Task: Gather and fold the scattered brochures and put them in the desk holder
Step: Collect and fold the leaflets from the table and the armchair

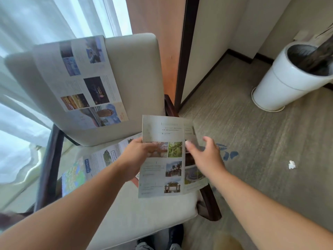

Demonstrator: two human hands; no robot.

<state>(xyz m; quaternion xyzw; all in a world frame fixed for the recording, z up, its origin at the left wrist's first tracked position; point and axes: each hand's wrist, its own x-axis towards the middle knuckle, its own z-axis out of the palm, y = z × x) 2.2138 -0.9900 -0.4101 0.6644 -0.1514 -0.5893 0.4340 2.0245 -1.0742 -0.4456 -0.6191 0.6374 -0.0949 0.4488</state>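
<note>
The left hand [138, 156] is curled round a glossy, creased brochure's [158, 177] left edge; the right hand [207, 156] is held spread beside its folded panel, above a cushioned chair [137, 69].

Print unreadable, held brochure [158, 170]; seat brochure [98, 160] partly under left forearm [86, 195].

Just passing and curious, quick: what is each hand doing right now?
Left hand: grips the brochure by its left edge.
Right hand: open, fingers spread, at the brochure's right flap, holding nothing.
</note>
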